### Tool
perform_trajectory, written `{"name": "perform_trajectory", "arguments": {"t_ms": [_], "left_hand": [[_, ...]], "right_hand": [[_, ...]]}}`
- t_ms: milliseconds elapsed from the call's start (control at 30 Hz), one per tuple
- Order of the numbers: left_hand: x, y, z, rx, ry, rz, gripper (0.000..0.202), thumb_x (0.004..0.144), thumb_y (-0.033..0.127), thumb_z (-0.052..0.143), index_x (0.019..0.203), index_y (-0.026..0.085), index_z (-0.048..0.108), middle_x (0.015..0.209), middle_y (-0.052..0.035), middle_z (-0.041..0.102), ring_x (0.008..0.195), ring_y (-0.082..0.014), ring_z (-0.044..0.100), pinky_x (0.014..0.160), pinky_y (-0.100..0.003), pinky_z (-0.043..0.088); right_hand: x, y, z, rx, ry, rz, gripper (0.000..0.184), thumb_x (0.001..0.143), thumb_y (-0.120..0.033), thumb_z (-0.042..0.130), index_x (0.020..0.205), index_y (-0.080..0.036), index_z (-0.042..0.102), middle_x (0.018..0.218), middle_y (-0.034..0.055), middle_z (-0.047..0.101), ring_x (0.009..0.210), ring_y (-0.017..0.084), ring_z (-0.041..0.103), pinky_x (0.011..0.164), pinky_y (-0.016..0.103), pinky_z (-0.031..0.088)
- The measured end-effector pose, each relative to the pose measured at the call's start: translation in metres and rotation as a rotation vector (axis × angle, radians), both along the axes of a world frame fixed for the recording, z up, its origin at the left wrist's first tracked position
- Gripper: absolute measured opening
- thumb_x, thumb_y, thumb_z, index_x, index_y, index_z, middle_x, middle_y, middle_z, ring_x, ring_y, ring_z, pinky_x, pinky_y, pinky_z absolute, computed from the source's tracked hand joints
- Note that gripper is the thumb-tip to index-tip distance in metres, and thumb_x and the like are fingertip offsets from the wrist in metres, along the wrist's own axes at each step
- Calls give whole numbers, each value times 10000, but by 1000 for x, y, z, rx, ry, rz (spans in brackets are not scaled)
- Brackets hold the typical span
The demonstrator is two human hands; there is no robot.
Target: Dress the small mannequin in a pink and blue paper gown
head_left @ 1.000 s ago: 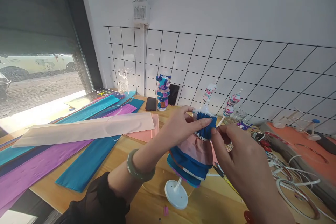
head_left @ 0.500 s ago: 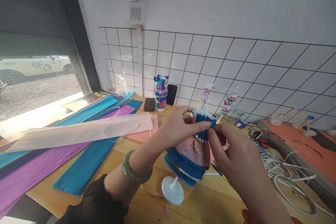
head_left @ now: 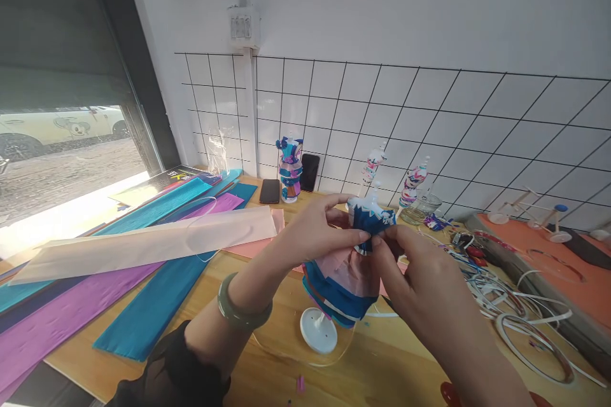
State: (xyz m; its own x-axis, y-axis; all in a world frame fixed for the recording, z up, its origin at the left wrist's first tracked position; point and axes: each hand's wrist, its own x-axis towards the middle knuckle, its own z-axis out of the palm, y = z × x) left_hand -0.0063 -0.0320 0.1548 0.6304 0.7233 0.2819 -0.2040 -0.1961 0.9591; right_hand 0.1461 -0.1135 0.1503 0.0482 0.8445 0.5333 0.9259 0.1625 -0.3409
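Observation:
Between my hands is a small white dress form (head_left: 321,331) on a round base, tilted, its base toward me. It wears a paper dress (head_left: 351,275) with a dark blue bodice and a layered pink and blue skirt. My left hand (head_left: 317,229) wraps the bodice from the left, thumb pressed on its front at the waist. My right hand (head_left: 413,261) pinches at the waist from the right, thumb tip close to the left thumb. Whatever lies right under the fingertips is hidden. A green bangle (head_left: 243,305) circles my left wrist.
Long crepe paper strips (head_left: 143,245) spread across the left of the table. At the back stand a dressed mini form (head_left: 290,168), two phones (head_left: 270,191), two patterned forms (head_left: 414,184) and a glass bowl (head_left: 426,206). Coiled white tubing (head_left: 529,346) and an orange mat (head_left: 539,261) lie right.
The dress form has turned more upright, and its base has shifted slightly up and right. Both thumbs have slid lower on the bodice, toward the waist.

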Motion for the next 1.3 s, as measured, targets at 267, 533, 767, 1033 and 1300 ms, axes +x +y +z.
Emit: {"name": "perform_trajectory", "arguments": {"t_ms": [267, 533, 767, 1033, 1300], "left_hand": [[-4, 8, -4, 21, 2, -64, 540, 750, 208, 728, 1274, 222, 596, 1105, -73, 717, 1079, -223, 650, 950, -373, 508], [-1, 15, -9, -8, 0, -38, 565, 761, 177, 711, 1308, 210, 571, 1170, -89, 695, 1151, -227, 613, 997, -399, 480], [-3, 21, -9, -81, 58, -62, 556, 782, 176, 677, 1325, 195, 560, 1093, -100, 696, 1053, -192, 630, 922, -356, 494], [-4, 26, -12, 98, 166, 25, 474, 791, 230, 645, 1265, 232, 618, 843, -17, 626, 743, -118, 568, 675, -258, 470], [2, 24, -14, 219, 68, -12, 399, 825, 179, 577, 1222, 169, 619, 878, -33, 630, 891, -158, 592, 851, -330, 488]], "right_hand": [[0, 0, 2, 5, -33, -11, 268, 905, -312, 380, 671, -241, 489, 589, 31, 595, 538, 197, 531, 499, 292, 322], [2, 2, 0, -47, -30, -32, 261, 894, -306, 365, 666, -250, 478, 585, 33, 615, 525, 204, 532, 492, 293, 327], [3, 6, -5, -19, -99, -34, 274, 893, -275, 370, 636, -244, 460, 554, 31, 607, 478, 185, 514, 469, 286, 305], [5, 6, -9, -58, 12, 16, 306, 928, -314, 375, 726, -227, 588, 688, 60, 706, 590, 215, 634, 510, 303, 398], [8, 4, -3, -118, 224, 42, 330, 905, -375, 400, 920, -199, 679, 710, 54, 711, 654, 221, 669, 581, 318, 490]]}}
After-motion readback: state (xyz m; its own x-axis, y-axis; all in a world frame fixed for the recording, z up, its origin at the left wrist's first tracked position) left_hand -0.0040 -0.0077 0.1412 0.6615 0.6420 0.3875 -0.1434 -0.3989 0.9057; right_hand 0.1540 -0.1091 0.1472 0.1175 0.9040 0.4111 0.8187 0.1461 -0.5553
